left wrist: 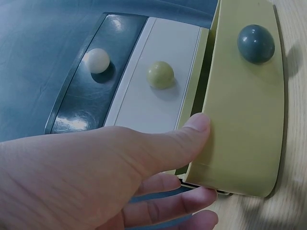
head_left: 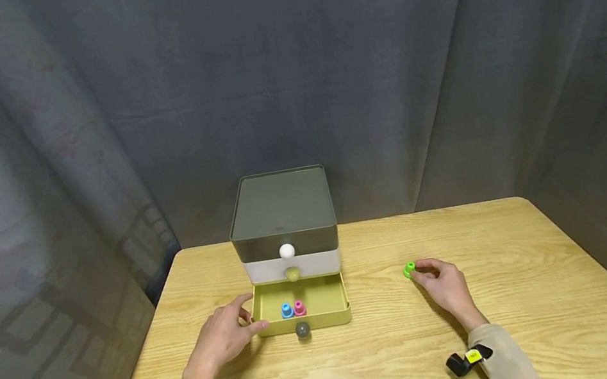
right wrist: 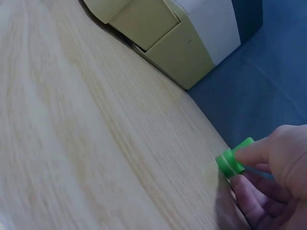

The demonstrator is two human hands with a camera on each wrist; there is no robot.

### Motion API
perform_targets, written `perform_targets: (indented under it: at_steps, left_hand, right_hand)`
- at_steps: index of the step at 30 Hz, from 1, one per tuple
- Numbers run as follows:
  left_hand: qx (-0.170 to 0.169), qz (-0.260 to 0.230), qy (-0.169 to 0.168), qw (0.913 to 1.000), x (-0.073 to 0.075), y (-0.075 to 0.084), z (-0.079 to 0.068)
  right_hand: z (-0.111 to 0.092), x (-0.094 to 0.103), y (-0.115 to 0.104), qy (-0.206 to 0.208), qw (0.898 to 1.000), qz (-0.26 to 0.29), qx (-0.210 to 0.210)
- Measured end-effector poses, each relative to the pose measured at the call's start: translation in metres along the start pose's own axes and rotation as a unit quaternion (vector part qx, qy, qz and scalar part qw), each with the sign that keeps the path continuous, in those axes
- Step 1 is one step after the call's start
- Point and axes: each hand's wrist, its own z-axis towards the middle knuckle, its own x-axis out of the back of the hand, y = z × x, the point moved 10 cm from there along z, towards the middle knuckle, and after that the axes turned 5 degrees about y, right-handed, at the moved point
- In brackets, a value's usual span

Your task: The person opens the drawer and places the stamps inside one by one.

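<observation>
The bottom yellow-green drawer (head_left: 330, 319) of a small three-tier box stands pulled out. My left hand (head_left: 221, 337) holds its left front corner: the thumb lies at the front wall's top edge, the other fingers are by the side. Inside the drawer, a blue stepped plastic piece (head_left: 287, 310) and a pink one (head_left: 299, 308) sit side by side near the front. To the right, my right hand (head_left: 444, 286) pinches a similar green piece (right wrist: 227, 164) between thumb and fingers, at or just above the tabletop. Whether it touches the wood I cannot tell.
Above the drawer are a white tier (head_left: 265, 271) with a yellow-green knob and a dark top tier (head_left: 288, 201) with a white knob, both closed. The drawer has a dark grey knob (left wrist: 256, 44). Grey curtains (head_left: 289, 88) hang behind the wooden table (head_left: 385, 359).
</observation>
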Motion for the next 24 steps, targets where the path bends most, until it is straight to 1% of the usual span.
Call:
perform_targets:
  at_steps: [14,24]
  left_hand:
    - [0.006,-0.004,-0.004,1.0000,0.000,0.000,0.000]
    - [0.005,-0.003,-0.002,1.0000,-0.001,-0.001,0.000]
  right_hand:
    - [0.003,0.000,-0.006,0.002,1.000,-0.006,0.005]
    - [0.000,0.002,-0.011,-0.003,1.000,0.002,0.005]
